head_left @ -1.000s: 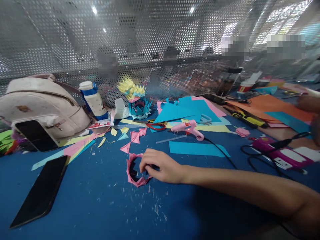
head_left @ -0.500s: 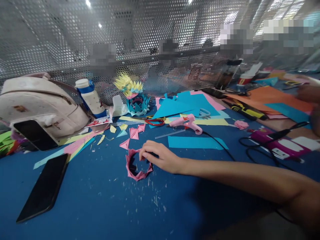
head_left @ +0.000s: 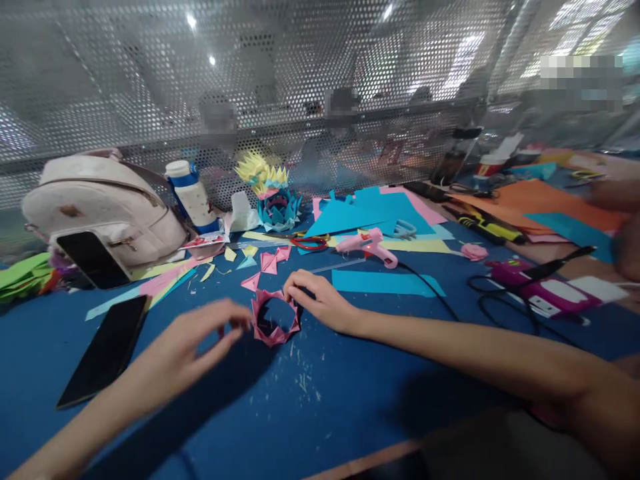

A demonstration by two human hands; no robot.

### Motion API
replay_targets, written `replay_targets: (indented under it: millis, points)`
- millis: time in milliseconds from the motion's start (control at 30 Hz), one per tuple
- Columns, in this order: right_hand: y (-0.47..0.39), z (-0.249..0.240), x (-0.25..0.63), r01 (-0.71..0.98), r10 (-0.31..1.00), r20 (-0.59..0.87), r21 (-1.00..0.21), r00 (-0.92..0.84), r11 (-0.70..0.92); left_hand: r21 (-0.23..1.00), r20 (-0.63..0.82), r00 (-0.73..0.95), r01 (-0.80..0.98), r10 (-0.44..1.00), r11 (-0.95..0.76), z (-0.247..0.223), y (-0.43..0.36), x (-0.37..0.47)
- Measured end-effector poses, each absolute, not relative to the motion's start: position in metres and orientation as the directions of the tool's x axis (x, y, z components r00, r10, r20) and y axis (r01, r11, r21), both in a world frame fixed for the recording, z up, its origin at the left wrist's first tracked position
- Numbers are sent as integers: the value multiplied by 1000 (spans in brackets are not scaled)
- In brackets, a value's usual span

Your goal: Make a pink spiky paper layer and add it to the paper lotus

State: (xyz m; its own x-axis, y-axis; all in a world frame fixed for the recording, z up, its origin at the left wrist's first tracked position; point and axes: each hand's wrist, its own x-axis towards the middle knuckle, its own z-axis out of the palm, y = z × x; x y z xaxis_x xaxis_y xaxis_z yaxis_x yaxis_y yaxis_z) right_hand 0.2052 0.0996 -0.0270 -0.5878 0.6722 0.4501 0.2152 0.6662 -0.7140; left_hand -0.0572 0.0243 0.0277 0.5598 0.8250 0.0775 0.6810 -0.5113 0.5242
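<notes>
On the blue table lies a ring of folded pink paper points [head_left: 277, 338], its centre open. My right hand [head_left: 323, 300] has its fingers curled together on the ring's upper right rim; the fingertips are partly hidden. From the left, my left hand [head_left: 200, 340] reaches to the ring's left side, thumb and fingers apart, with nothing between them. Loose folded pink paper pieces [head_left: 269, 263] lie just behind the ring. Farther back, a pink glue gun [head_left: 367, 245] rests on its side beside a blue paper strip [head_left: 383, 282].
Behind stand a paper pineapple-like model [head_left: 277, 207], a bottle [head_left: 195, 199] and a pale backpack [head_left: 105, 207]. Red-handled scissors [head_left: 310, 242] lie near blue sheets [head_left: 360, 217]. Two phones are at left, one flat [head_left: 105, 350]. A purple power strip [head_left: 540, 287] with cables sits right. Another person's hand [head_left: 617, 203] is far right.
My left hand has come into view and reached the ring's left side. My right hand has shifted slightly back along the rim, off the ring's middle. The camera view has turned a little left.
</notes>
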Motion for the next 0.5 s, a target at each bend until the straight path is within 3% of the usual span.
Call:
replay_targets:
  millis: [67, 133, 200, 300, 500]
  points:
    - [101, -28, 206, 218, 687, 448, -724, -573, 654, 272, 291, 479, 789, 828, -551, 21, 72, -53]
    - [101, -28, 206, 211, 692, 447, -733, -566, 646, 181, 343, 421, 848, 840, -499, 7, 110, -52]
    - [101, -27, 207, 200, 694, 446, -742, -565, 640, 283, 282, 386, 842, 878, -460, -8, 133, -54]
    - [101, -26, 207, 193, 704, 431, -760, -565, 621, 332, 259, 376, 830, 890, -447, -26, 142, -55]
    - [104, -24, 209, 234, 723, 383, -769, -575, 594, 242, 316, 371, 858, 873, -452, -35, 130, -51]
